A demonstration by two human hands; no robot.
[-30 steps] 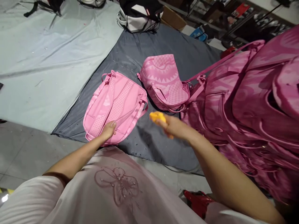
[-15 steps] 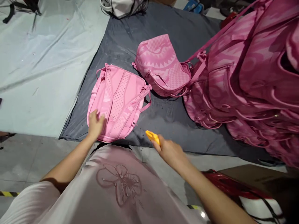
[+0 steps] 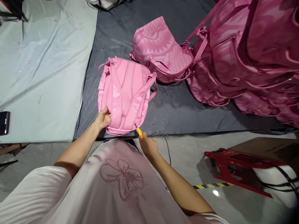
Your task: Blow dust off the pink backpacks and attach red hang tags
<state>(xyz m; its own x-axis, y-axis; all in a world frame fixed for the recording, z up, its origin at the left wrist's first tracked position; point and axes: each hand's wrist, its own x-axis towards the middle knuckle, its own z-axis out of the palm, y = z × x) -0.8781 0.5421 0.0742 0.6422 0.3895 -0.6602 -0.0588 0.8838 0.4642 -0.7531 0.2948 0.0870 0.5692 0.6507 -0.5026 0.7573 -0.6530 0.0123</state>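
Observation:
A pink backpack (image 3: pixel 127 90) lies on the dark cloth with its perforated back panel and shoulder straps facing up. My left hand (image 3: pixel 102 119) grips its lower left side; the fingertips are partly hidden by the left strap's lower end. In my right hand (image 3: pixel 148 144) is a pair of yellow thread snips (image 3: pixel 139 133), fingers closed round the handle. The dark tip of the snips reaches the bag's lower right edge, by the end of the right strap. Whether the blades touch the fabric I cannot tell.
Beyond the backpack lies another pink bag (image 3: pixel 161 49) with a jagged pattern. A large pile of pink backpacks (image 3: pixel 233 62) fills the right. A black phone (image 3: pixel 4 123) rests on the pale cloth at left. A red stool (image 3: pixel 224 168) stands lower right beside a cardboard box (image 3: pixel 263 149).
My right hand has brought the snips left to the backpack's lower right edge. My left hand has gone from resting on the bag to gripping its side. The view has shifted.

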